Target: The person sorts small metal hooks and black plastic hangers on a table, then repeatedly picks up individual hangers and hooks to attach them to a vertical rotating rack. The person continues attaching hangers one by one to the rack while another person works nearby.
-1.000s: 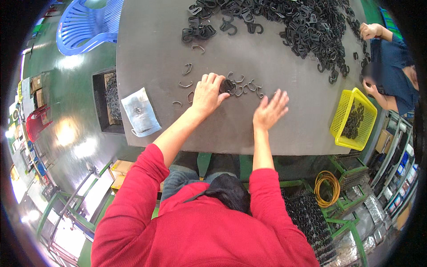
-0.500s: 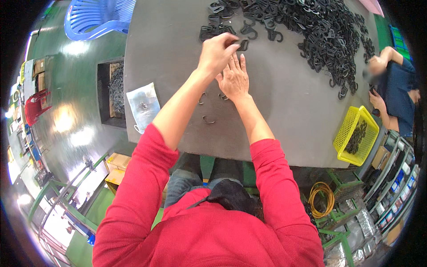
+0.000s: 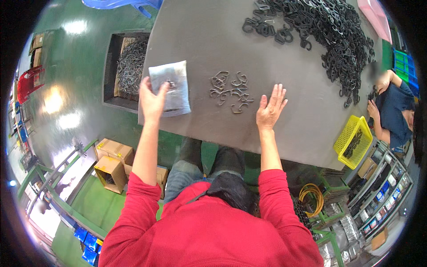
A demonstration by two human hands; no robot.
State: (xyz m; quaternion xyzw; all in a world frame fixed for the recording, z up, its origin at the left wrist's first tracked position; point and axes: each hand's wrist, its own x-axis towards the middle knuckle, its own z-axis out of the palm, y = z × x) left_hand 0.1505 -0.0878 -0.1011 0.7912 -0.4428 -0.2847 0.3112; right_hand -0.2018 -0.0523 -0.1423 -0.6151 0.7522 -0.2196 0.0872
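My left hand point(image 3: 152, 100) grips the left side of a pale blue-silver plastic bag point(image 3: 176, 99), with the thumb over its face and the fingers along its edge. A dark patch shows mid-bag; I cannot tell whether it is print or contents. My right hand point(image 3: 269, 111) is open above the grey table point(image 3: 213, 142), palm down, thumb apart, holding nothing. Between my hands lies a loose group of thin, curved metal hooks point(image 3: 221, 94). A large heap of black hook-shaped pieces point(image 3: 327, 38) covers the far right of the table.
A yellow basket point(image 3: 340, 138) with black pieces stands at the right edge, near another person point(image 3: 393, 107) handling pieces. A pink tray point(image 3: 373, 18) sits far right. Left of the table are a bin of metal pieces point(image 3: 132, 66) and a blue plastic chair point(image 3: 113, 3); cardboard boxes point(image 3: 116, 151) stand lower left.
My hands have come apart: the left moved left and took hold of the plastic bag, the right drew back to the right. The bag has shifted, and more curved hooks are visible.
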